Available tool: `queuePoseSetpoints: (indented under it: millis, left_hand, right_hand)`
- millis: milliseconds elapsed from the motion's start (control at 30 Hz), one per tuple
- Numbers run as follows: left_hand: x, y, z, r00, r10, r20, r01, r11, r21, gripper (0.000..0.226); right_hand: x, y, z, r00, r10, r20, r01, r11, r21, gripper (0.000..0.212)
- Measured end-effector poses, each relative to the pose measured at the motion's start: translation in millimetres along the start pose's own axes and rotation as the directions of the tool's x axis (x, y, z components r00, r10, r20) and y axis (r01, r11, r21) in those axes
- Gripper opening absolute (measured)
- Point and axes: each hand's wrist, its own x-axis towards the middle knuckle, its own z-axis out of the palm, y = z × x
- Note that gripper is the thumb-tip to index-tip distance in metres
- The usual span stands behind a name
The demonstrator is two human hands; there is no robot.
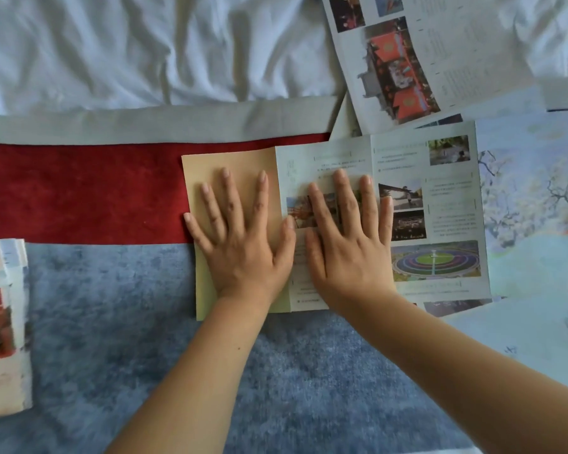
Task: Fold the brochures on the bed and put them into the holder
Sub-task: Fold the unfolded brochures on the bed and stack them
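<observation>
A brochure lies on the bed in the middle of the head view, its left panel folded over so that a plain tan face shows. My left hand presses flat on that tan panel with fingers spread. My right hand lies flat beside it on the printed page with photos. More unfolded brochures lie spread to the right and behind. A stack of folded brochures sits at the left edge. The holder is not in view.
The bed carries a white rumpled sheet at the back, a grey band, a red strip and a blue plush cover in front. A large sheet with a blossoming tree lies under the brochures at right.
</observation>
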Motion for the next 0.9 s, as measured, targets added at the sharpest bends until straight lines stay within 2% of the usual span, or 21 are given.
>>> queuePoseSetpoints:
  millis: [167,333,600,900]
  left_hand:
    - [-4.6,-45.9,-5.1,1.0,0.023,-0.006,-0.022,0.998,0.059,0.073]
    - [-18.9,-109.5,-14.9,0.999,-0.034,-0.028,0.036,0.996,0.082,0.074]
    - [-46.9,-175.2,-27.4,0.992,-0.125,-0.019,0.126,0.989,0.076,0.075]
    - [-59.2,-204.3,-31.9,0.991,-0.131,-0.021,0.131,0.991,0.013,0.073]
  right_hand:
    - [-5.6,-3.0,-8.2,0.992,-0.116,0.046,0.119,0.991,-0.063,0.062]
    - [-18.8,-0.9,0.8,0.983,-0.164,0.081,0.173,0.977,-0.121,0.065]
    - [-33.7,-25.0,13.2,0.984,-0.163,0.071,0.172,0.976,-0.136,0.066]
    - [-41.6,-48.5,19.4,0.98,-0.178,0.089,0.189,0.973,-0.132,0.066]
